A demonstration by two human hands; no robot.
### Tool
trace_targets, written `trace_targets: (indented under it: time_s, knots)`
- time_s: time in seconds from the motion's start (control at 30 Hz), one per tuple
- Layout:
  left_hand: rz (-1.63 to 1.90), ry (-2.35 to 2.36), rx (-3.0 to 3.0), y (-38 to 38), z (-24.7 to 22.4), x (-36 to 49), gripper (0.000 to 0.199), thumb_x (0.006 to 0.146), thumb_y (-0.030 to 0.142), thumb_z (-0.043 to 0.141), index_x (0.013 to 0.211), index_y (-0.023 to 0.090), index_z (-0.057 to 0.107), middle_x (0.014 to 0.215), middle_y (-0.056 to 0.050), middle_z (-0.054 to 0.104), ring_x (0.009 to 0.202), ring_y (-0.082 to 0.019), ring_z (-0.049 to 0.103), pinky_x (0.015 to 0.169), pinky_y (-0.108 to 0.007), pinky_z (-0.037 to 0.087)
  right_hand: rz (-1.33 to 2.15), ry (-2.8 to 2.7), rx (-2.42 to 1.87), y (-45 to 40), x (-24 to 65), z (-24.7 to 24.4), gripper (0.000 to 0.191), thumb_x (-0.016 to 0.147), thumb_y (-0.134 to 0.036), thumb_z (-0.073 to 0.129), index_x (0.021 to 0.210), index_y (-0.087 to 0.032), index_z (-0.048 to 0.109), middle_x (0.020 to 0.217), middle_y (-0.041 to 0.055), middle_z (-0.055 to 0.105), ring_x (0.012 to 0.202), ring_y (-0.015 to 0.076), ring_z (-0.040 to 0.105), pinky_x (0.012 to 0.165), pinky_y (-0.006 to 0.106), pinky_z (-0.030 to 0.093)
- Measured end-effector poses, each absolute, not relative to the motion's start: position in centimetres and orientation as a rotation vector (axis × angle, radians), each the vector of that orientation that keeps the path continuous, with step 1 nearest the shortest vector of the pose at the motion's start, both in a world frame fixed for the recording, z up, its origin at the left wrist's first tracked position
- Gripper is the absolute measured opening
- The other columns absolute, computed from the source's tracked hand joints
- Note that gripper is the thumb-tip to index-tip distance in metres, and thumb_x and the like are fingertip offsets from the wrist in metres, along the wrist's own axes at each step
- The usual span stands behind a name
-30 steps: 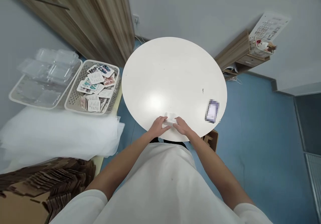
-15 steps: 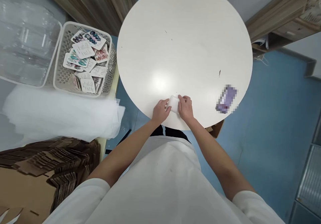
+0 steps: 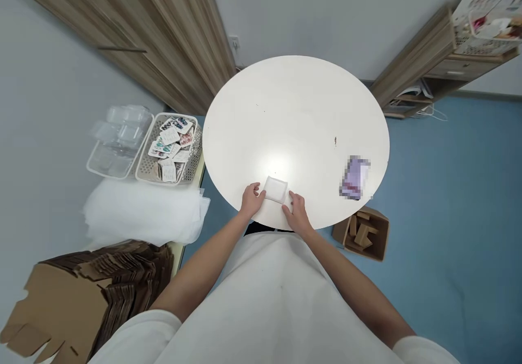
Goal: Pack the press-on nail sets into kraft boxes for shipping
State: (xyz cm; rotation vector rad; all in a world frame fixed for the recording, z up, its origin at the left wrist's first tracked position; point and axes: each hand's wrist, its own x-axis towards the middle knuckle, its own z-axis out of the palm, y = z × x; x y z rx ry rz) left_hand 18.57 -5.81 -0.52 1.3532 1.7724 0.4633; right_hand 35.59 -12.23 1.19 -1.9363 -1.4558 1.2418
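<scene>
1. From my head view I see a flat, thin packet point(image 3: 276, 189), whitish and slightly see-through, four-sided with fairly straight edges and a paler rim around its middle.
2. It lies at a slight slant on the white oval desk point(image 3: 293, 108), close to the edge nearest the body. I can't tell what is inside it, if anything.
3. My left hand point(image 3: 252, 199) is loosely open, fingers bent, thumb at the packet's left side — touching or just beside it, I can't tell which.
4. My right hand point(image 3: 297, 212) is also released, thumb and fingers apart, near the packet's lower right corner.
5. A pixelated purple object point(image 3: 354, 178) lies well to the right on the desk — its details are hidden from me.
</scene>
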Motion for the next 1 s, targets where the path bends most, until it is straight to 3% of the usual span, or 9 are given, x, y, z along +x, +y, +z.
trace_targets:
  time_s: [0.13, 0.3, 0.53, 0.8, 1.0]
  knots:
    - [0.428, 1.846, 1.268, -6.4, -0.3, 18.0, 0.037, 0.073, 0.036, 0.054, 0.105, 0.017, 0.052, 0.094, -0.008, 0.057, 0.077, -0.014, 0.056, 0.073, -0.031, 0.045, 1.364, -1.507, -1.878, -12.7, 35.1, 0.7, 0.049, 0.079, -0.034, 0.042, 0.126, -0.025, 0.034, 0.125, 0.0097, 0.029, 0.119, 0.0237, 0.033, 0.096, 0.039, 0.034]
    - [0.436, 1.832, 1.216, -6.6, 0.3, 18.3, 0.033, 0.075, 0.036, 0.053, 0.103, 0.018, 0.054, 0.091, -0.006, 0.06, 0.076, -0.015, 0.058, 0.073, -0.031, 0.047, 1.467, -1.345, -1.816, -12.1, 34.2, 0.1, 0.05, 0.079, -0.037, 0.04, 0.127, -0.025, 0.034, 0.128, 0.0091, 0.03, 0.114, 0.0215, 0.04, 0.086, 0.035, 0.043]
    - [0.469, 1.75, 1.267, -5.4, 0.2, 18.1, 0.035, 0.077, 0.033, 0.051, 0.108, 0.018, 0.052, 0.106, -0.009, 0.056, 0.082, -0.016, 0.058, 0.076, -0.032, 0.047, 1.438, -1.371, -1.853, -9.0, 32.4, -0.2, 0.05, 0.077, -0.033, 0.041, 0.125, -0.024, 0.038, 0.131, 0.0078, 0.033, 0.111, 0.0206, 0.044, 0.087, 0.035, 0.044]
    - [0.599, 1.739, 1.259, -1.0, 0.2, 11.0, 0.043, 0.079, 0.034, 0.049, 0.118, 0.019, 0.041, 0.115, -0.009, 0.05, 0.105, -0.02, 0.049, 0.084, -0.034, 0.042, 1.456, -1.413, -1.863, -1.9, 24.7, 0.3, 0.053, 0.076, -0.032, 0.044, 0.127, -0.026, 0.035, 0.136, 0.0049, 0.03, 0.119, 0.0201, 0.037, 0.095, 0.038, 0.039]
    - [0.648, 1.763, 1.271, 3.7, -0.5, 5.6, 0.043, 0.076, 0.026, 0.05, 0.118, 0.019, 0.04, 0.117, -0.009, 0.047, 0.107, -0.019, 0.047, 0.087, -0.033, 0.042, 1.434, -1.444, -1.867, 4.0, 18.7, 0.5, 0.053, 0.075, -0.033, 0.046, 0.127, -0.025, 0.036, 0.136, 0.006, 0.03, 0.121, 0.0207, 0.035, 0.095, 0.038, 0.038]
